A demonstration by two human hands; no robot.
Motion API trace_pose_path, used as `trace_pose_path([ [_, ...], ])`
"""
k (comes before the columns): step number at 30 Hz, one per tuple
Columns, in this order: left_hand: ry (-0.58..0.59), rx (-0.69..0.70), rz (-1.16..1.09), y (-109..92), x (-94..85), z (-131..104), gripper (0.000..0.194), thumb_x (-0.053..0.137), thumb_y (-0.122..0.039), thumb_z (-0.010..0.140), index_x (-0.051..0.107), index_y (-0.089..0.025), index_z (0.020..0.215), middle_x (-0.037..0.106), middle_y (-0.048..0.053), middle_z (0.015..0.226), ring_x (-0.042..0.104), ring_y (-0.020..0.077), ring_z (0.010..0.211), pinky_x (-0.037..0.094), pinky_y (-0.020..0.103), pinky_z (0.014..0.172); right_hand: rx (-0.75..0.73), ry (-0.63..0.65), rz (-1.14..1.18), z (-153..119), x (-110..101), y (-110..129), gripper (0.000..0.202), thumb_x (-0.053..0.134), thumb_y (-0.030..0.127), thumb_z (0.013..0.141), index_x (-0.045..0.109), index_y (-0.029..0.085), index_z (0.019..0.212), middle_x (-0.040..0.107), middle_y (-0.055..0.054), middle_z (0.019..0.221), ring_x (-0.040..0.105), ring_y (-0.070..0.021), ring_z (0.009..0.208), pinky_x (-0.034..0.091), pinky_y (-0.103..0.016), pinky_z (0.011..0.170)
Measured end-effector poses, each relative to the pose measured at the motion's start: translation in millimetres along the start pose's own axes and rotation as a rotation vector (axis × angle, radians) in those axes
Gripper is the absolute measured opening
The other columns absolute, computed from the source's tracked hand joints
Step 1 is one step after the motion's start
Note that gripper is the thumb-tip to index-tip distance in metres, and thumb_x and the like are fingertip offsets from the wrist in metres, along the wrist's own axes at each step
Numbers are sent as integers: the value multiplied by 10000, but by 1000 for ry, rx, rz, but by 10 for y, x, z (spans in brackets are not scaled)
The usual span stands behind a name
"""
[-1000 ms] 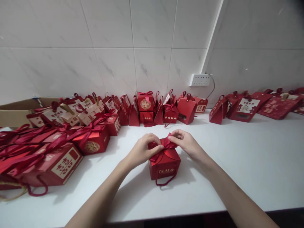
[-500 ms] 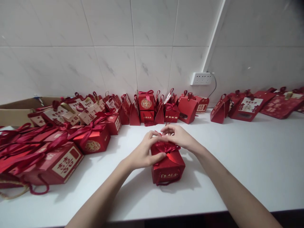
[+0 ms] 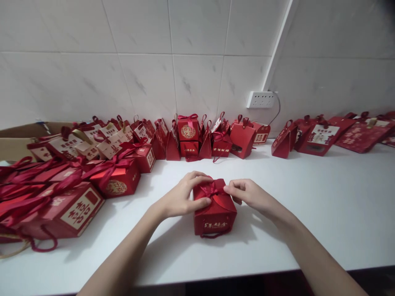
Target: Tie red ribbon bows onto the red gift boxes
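Note:
A red gift box (image 3: 215,221) with gold lettering and a cord handle on its front stands on the white table (image 3: 265,255). A dark red ribbon bow (image 3: 211,190) is tied across its top. My left hand (image 3: 187,196) grips the box from the left, its thumb lying on the lid beside the bow and its fingers reaching over the far edge. At the right side of the bow, my right hand (image 3: 246,194) pinches a ribbon end between thumb and index finger, the other fingers curled in.
Several ribbon-tied red boxes (image 3: 77,209) crowd the left, with a cardboard carton (image 3: 18,144) behind them. Along the tiled wall stand more red gift boxes (image 3: 243,139) and bags (image 3: 321,137). A white power strip (image 3: 261,100) is fixed to the wall.
My right hand has moved from above the back of the box to the right and nearer, closing on a ribbon end. The bow is now uncovered. My left hand stays on the box.

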State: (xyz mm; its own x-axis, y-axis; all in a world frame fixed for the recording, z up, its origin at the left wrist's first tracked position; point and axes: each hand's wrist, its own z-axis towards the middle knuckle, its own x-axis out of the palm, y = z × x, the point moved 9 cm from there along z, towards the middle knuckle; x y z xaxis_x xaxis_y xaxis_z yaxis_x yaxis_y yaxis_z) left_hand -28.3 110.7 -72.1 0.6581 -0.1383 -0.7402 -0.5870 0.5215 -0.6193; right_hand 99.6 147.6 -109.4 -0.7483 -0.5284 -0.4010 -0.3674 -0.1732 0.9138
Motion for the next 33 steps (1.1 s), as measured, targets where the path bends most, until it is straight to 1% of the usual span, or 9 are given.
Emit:
trace_pose_path([
  [6,15,-103,-29,137,-54,-5,431,549,-418,818,535,-217,1199,512,88,1272,476,237,1179,355,398,1029,-119,61,315,-39,96,7,351,588,468,789,453,178,643,421,38,614,374,-95,570,282,-246,553],
  [9,-14,-217,-14,300,-203,-43,535,598,-465,764,504,-234,1237,464,77,1357,439,259,1232,356,407,1025,-127,36,373,-29,109,-45,362,582,450,801,420,183,619,403,43,597,362,-90,553,264,-244,532],
  [11,-95,-334,7,433,-375,-102,502,587,-508,753,558,-202,1149,555,93,1260,539,254,1108,443,378,908,-148,-5,375,-35,95,-42,379,584,460,796,408,186,602,393,45,584,350,-89,540,256,-247,523],
  [13,-85,-457,-32,536,-442,-174,453,499,-562,790,637,-139,879,688,109,934,633,212,796,487,318,688,-175,-42,351,-51,85,-16,395,589,482,783,408,189,589,379,49,568,333,-90,528,251,-251,519],
  [16,276,-545,-242,498,-144,-276,594,372,-606,829,578,-127,544,652,99,561,565,154,463,398,262,458,-192,-76,326,-75,88,3,408,587,510,771,407,194,585,362,53,551,313,-92,521,248,-254,516],
  [19,515,-539,-346,331,83,-357,500,473,-572,798,578,-130,589,672,82,580,580,145,431,346,228,393,-201,-72,337,-88,109,3,401,581,503,777,404,194,591,361,54,549,313,-92,521,247,-252,514],
  [23,485,-549,-391,292,128,-323,352,574,-487,770,497,-162,658,661,16,558,582,118,415,315,185,372,-221,-70,356,-98,107,8,388,585,479,781,406,193,589,369,53,551,323,-92,523,253,-251,515],
  [29,381,-428,-610,313,110,-198,303,564,-390,799,424,-173,640,619,-16,537,591,102,471,345,159,372,-191,-10,435,-85,145,-46,365,610,448,772,428,190,589,365,55,545,307,-87,506,231,-250,500],
  [33,400,-349,-734,367,163,-164,329,639,-368,746,426,-165,601,607,-13,563,565,84,512,381,152,388,-124,48,551,-75,192,-94,391,670,447,713,414,187,572,360,55,554,312,-87,524,230,-242,511],
])
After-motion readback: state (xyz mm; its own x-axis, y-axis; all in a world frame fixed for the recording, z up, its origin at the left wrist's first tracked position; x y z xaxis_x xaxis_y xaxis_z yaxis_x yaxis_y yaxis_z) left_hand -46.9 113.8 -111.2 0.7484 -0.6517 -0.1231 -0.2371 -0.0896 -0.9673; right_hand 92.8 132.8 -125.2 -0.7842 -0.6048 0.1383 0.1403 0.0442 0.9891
